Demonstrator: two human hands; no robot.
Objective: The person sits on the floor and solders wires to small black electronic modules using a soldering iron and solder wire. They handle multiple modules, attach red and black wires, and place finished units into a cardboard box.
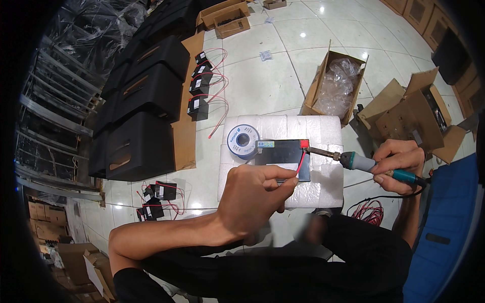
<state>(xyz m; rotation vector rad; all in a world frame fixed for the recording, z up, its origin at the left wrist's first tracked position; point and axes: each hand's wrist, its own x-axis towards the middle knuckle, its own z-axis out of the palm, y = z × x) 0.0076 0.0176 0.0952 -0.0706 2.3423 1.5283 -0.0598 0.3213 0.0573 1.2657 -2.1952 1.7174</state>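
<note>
My left hand [255,194] pinches a thin red wire [301,162] and holds its end up at the red terminal [304,144] of a black rectangular battery [283,157]. The battery lies on a white foam block [328,131]. My right hand [396,164] grips the teal handle of a soldering iron [353,160], whose metal tip reaches left to the red terminal. A spool of solder wire [243,140] sits on the foam just left of the battery.
Black speaker cabinets [146,96] line the left, with small batteries with red leads [201,91] beside them and more [159,199] near my left elbow. Open cardboard boxes [333,83] [414,113] stand on the tiled floor behind and to the right. A coil of red wire [369,209] lies by my knee.
</note>
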